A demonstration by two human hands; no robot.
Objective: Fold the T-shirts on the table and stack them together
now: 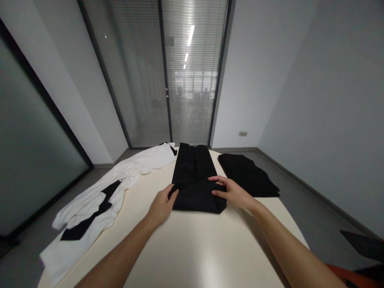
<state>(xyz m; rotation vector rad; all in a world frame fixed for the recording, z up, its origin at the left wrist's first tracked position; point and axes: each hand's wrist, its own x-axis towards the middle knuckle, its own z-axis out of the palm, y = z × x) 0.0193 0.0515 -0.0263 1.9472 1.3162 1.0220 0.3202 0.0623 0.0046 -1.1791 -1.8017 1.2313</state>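
Note:
A pair of black trousers (195, 166) lies lengthwise in front of me, its near end doubled over into a flat fold. At the left edge of that fold, my left hand (163, 205) pinches the cloth between thumb and fingers. My right hand (230, 192) grips the fold's right side, thumb on top and the other fingers along its upper edge. Some of the fingertips are hidden by the fabric. Two long parts of the trousers run side by side toward the table's far edge.
White clothing with black parts (141, 162) is spread along the left of the pale table (180, 252). A folded black garment (249, 176) lies at the right edge. Beyond stand glass panels with blinds (192, 116). An orange and black object (354, 274) is at lower right.

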